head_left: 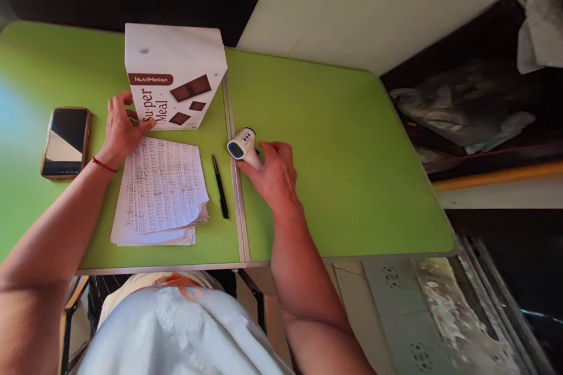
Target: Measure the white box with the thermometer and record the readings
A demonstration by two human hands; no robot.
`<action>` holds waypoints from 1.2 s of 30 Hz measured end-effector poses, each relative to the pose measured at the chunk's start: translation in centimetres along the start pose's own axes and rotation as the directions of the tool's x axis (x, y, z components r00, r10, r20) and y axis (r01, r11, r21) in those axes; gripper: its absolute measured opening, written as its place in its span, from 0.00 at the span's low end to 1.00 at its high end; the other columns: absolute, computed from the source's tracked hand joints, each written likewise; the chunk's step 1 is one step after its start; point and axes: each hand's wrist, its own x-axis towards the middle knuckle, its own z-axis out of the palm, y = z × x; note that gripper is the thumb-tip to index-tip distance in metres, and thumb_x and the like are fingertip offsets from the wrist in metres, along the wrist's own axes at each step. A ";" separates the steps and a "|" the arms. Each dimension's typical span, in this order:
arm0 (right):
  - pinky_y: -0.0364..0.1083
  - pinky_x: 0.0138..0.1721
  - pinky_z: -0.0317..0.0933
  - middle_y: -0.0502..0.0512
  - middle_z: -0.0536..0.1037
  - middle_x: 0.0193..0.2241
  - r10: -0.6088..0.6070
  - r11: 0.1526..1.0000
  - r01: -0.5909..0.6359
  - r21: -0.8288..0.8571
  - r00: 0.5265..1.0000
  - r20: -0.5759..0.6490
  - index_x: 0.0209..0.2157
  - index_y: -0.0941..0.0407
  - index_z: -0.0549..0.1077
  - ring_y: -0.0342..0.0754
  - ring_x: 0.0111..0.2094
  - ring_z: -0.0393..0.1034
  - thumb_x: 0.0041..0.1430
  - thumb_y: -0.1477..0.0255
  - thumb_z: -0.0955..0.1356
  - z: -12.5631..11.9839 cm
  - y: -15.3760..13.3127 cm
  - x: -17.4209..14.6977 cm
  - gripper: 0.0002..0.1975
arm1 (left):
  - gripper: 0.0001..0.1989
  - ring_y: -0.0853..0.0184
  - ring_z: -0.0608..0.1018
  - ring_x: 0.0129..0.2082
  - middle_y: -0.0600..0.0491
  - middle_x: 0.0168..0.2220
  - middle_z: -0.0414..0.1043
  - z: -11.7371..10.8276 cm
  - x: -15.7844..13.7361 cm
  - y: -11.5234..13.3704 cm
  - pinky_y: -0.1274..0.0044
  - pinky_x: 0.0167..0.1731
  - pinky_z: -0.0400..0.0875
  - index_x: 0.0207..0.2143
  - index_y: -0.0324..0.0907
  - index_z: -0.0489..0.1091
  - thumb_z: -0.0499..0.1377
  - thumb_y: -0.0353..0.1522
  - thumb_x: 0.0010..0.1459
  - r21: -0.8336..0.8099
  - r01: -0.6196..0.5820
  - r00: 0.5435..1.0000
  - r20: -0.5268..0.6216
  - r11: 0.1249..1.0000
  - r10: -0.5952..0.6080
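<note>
Inspecting from the room, I find a green surface (343, 158), divided by a pale seam (242, 234) running away from the seated person. Next in size, a white "NutriMotion Super Meal" box (178, 79) stands upright near the far edge, left of the seam. The person's left hand (121, 128) touches its lower left corner, thumb on the front face, fingers bent at the side; that grip is partly spread, and how firmly it holds I cannot tell. Handwritten papers (162, 187) lie stacked just in front of the box, lower corner curled. A phone (65, 143) in a brown case lies left of the left hand. The right hand (277, 176) has its grip closed round the handle of a white-and-blue infrared thermometer (243, 143), whose head is over the seam. A black pen (220, 187) lies between papers and seam. Smallest noted: a red cord (104, 165) on the left wrist.
</note>
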 end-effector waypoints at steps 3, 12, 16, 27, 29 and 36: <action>0.56 0.41 0.73 0.60 0.80 0.40 -0.058 0.997 0.052 0.062 0.993 0.107 0.43 0.55 0.78 0.55 0.39 0.76 0.63 0.56 0.73 -1.2 -1.2 -1.0 0.17 | 0.36 0.55 0.76 0.51 0.45 0.57 0.68 -1.3 -0.3 0.4 0.59 0.49 0.73 0.55 0.42 0.65 0.67 0.57 0.59 0.184 0.032 0.998 0.039 0.982 -0.039; 0.49 0.33 0.64 0.55 0.82 0.32 -0.204 0.977 0.211 0.017 0.919 0.336 0.47 0.52 0.76 0.53 0.30 0.75 0.64 0.63 0.71 -0.8 -3.2 -4.4 0.12 | 0.20 0.54 0.79 0.41 0.43 0.44 0.74 -3.2 -9.6 8.8 0.65 0.40 0.72 0.47 0.40 0.74 0.58 0.48 0.71 0.383 -0.524 0.750 0.631 0.761 0.199; 0.51 0.35 0.65 0.58 0.83 0.35 -0.222 0.973 0.229 0.012 0.924 0.310 0.54 0.53 0.77 0.54 0.31 0.74 0.61 0.69 0.69 -0.3 -3.6 -4.5 0.19 | 0.26 0.52 0.79 0.44 0.38 0.54 0.75 -2.1 -13.9 11.8 0.65 0.42 0.72 0.55 0.38 0.74 0.65 0.49 0.66 0.185 -0.715 0.495 0.815 0.674 0.301; 0.57 0.45 0.76 0.56 0.78 0.39 -0.139 0.760 -0.015 0.650 0.973 0.185 0.57 0.47 0.75 0.54 0.39 0.76 0.65 0.54 0.68 1.2 -3.0 -3.4 0.23 | 0.30 0.50 0.75 0.56 0.43 0.74 0.62 -2.3 -13.8 9.7 0.62 0.50 0.69 0.68 0.44 0.67 0.63 0.38 0.66 -0.002 -0.784 0.364 0.808 0.621 0.463; 0.55 0.42 0.75 0.53 0.76 0.35 -0.086 0.698 -0.054 0.714 0.984 0.159 0.51 0.47 0.75 0.52 0.37 0.75 0.61 0.48 0.71 1.4 -3.7 -4.0 0.24 | 0.29 0.49 0.75 0.56 0.42 0.74 0.62 -2.2 -13.8 9.6 0.62 0.50 0.69 0.68 0.43 0.68 0.63 0.37 0.67 -0.009 -0.788 0.368 0.794 0.615 0.484; 0.54 0.43 0.73 0.51 0.76 0.30 -0.093 0.472 -0.110 0.875 0.981 0.173 0.43 0.49 0.78 0.49 0.32 0.73 0.65 0.46 0.66 1.3 -5.1 -5.9 0.22 | 0.28 0.46 0.74 0.59 0.39 0.75 0.60 -1.7 -13.8 9.0 0.60 0.53 0.70 0.64 0.44 0.71 0.66 0.37 0.62 -0.027 -0.773 0.391 0.767 0.634 0.509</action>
